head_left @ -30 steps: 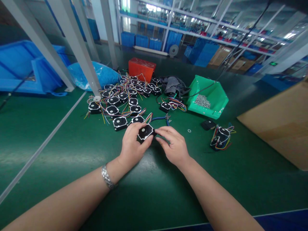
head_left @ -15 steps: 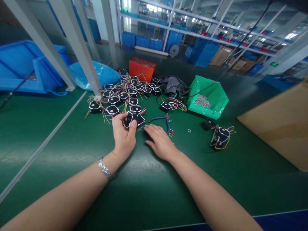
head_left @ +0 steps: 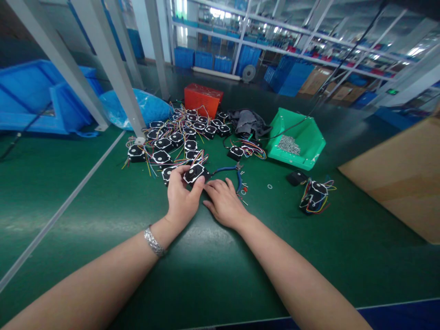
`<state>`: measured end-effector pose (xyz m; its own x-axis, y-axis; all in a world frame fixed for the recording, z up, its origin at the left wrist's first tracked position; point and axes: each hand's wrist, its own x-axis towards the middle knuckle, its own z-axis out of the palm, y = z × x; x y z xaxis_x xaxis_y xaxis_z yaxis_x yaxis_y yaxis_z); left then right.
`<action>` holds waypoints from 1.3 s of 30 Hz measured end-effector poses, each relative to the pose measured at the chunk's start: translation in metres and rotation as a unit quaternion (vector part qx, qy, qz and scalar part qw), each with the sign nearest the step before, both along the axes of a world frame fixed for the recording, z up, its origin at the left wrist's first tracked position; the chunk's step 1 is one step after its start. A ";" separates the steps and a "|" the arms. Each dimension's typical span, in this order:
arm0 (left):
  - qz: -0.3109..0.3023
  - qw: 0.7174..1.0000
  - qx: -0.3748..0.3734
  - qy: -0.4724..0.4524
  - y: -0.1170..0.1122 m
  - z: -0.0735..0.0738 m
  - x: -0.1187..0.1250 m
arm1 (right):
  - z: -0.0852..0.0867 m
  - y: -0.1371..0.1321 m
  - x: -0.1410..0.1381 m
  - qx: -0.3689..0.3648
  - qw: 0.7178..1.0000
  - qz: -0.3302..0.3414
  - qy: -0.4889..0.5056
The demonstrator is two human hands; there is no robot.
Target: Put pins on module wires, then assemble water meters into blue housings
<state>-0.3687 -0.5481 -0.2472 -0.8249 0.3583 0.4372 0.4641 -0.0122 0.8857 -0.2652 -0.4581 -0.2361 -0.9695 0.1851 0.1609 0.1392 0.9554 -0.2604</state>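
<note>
A black, boxy wired unit (head_left: 195, 173) with a white outline and coloured wires is gripped by my left hand (head_left: 184, 195), thumb on the near side and fingers round its left side. My right hand (head_left: 222, 201) lies just to the right, fingers bent low over the table and thumb apart. Its fingertips are by the unit's near right corner; whether they touch it I cannot tell. Beyond my right hand lie blue-handled pliers (head_left: 238, 178), with small loose screws (head_left: 244, 185) beside them. Another black unit (head_left: 168, 174) sits left of the held one.
Several similar wired units (head_left: 163, 143) crowd the table behind my hands. A red box (head_left: 202, 98), a dark cloth (head_left: 249, 123) and a green bin (head_left: 311, 153) of small metal parts stand farther back. Taped units (head_left: 313, 197) and a cardboard box (head_left: 395, 183) are at right.
My left hand has moved slightly right with the unit, which now sits flatter with its wires showing. A unit at its left has come into view. My right hand's fingers are more bent.
</note>
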 end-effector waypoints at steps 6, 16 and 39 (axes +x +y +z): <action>-0.034 0.998 0.006 -0.050 -0.001 0.002 0.001 | -0.004 0.015 0.004 0.014 0.999 -0.006 0.028; -0.153 0.948 0.035 -0.277 0.000 0.012 0.015 | -0.001 0.015 0.004 0.092 0.993 -0.075 -0.022; -0.408 0.758 0.067 -0.504 -0.009 0.018 0.016 | 0.019 0.008 0.022 -0.147 0.936 -0.144 0.285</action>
<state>-0.3525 -0.5570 -0.2292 -0.2919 0.9372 -0.1910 -0.6583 -0.0520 0.7510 -0.2435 -0.4500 -0.2168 -0.6450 0.5432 0.5375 0.1381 0.7747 -0.6171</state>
